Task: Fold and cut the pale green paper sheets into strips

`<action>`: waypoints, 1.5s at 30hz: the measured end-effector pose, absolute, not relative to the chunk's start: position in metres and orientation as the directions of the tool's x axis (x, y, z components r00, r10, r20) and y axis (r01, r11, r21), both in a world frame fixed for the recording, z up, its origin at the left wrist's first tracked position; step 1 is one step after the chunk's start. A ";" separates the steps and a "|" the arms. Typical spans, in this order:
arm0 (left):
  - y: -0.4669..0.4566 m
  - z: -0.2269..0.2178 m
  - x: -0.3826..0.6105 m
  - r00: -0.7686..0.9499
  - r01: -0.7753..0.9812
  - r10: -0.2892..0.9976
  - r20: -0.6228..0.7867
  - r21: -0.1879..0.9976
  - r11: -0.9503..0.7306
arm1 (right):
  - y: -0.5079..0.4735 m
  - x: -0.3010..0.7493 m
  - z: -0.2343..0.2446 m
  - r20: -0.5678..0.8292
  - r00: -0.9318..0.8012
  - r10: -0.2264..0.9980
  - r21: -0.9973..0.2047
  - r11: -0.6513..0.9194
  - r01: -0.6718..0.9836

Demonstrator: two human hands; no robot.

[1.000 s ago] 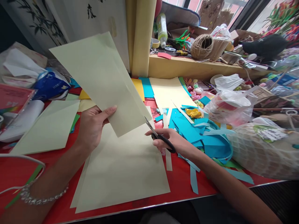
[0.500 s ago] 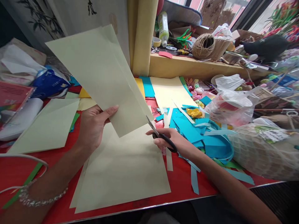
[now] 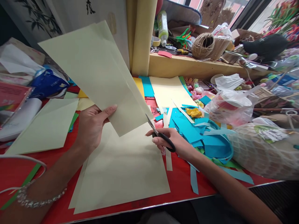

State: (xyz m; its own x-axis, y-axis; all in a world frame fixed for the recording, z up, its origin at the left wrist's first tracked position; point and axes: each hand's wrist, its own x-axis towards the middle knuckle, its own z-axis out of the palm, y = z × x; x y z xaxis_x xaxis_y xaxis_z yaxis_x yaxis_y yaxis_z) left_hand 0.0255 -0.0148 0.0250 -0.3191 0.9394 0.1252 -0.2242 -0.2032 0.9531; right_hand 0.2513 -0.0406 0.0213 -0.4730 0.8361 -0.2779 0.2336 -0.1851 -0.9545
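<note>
My left hand [image 3: 94, 124] pinches a pale green sheet of paper [image 3: 93, 68] near its lower left edge, thumb on top, and holds it tilted above the table. The sheet looks folded or doubled, with a second edge along its right side. My right hand [image 3: 170, 140] grips black-handled scissors [image 3: 167, 141], fingers in the loops. Their blades point up and left at the sheet's lower right corner. Whether the blades touch the paper is hard to tell. Beneath the held sheet lie larger pale green sheets [image 3: 123, 174], one on another, on the red table [image 3: 149, 205].
Blue paper scraps [image 3: 187, 127] and pale strips [image 3: 169, 158] lie to the right. A cream sheet [image 3: 173, 90] rests at the back. More pale green paper [image 3: 44, 127] is at the left. A net-wrapped bundle [image 3: 263, 152] and plastic bag [image 3: 231, 105] crowd the right side.
The held sheet has shifted slightly up and left, its upper end most. Both hands have moved only a little to the left, keeping their holds.
</note>
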 end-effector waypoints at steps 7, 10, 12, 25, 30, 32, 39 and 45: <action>-0.015 0.027 0.024 -0.312 -0.226 0.942 0.122 0.954 -0.198 | -0.042 0.250 0.018 -0.257 -0.466 0.847 -0.962 -0.178 0.207; -0.014 0.026 0.024 -0.322 -0.216 0.939 0.120 0.956 -0.196 | -0.042 0.250 0.014 -0.243 -0.467 0.850 -0.967 -0.176 0.184; -0.013 0.025 0.024 -0.329 -0.210 0.937 0.119 0.958 -0.196 | -0.042 0.250 0.012 -0.236 -0.466 0.853 -0.969 -0.172 0.176; -0.011 0.022 0.022 -0.330 -0.190 0.939 0.099 0.967 -0.169 | -0.045 0.248 0.016 -0.210 -0.458 0.864 -0.970 -0.124 0.210; -0.012 0.021 0.022 -0.327 -0.150 0.941 0.082 0.979 -0.138 | -0.043 0.247 0.013 -0.264 -0.451 0.853 -0.961 -0.193 0.198; -0.014 0.020 0.023 -0.310 -0.133 0.948 0.075 0.984 -0.121 | -0.043 0.247 0.013 -0.269 -0.449 0.852 -0.959 -0.194 0.207; -0.015 0.016 0.025 -0.281 -0.086 0.958 0.054 0.993 -0.081 | -0.046 0.245 0.017 -0.233 -0.436 0.869 -0.962 -0.138 0.237; -0.013 0.012 0.024 -0.288 -0.050 0.955 0.065 0.995 -0.083 | -0.047 0.244 0.015 -0.222 -0.430 0.875 -0.965 -0.133 0.227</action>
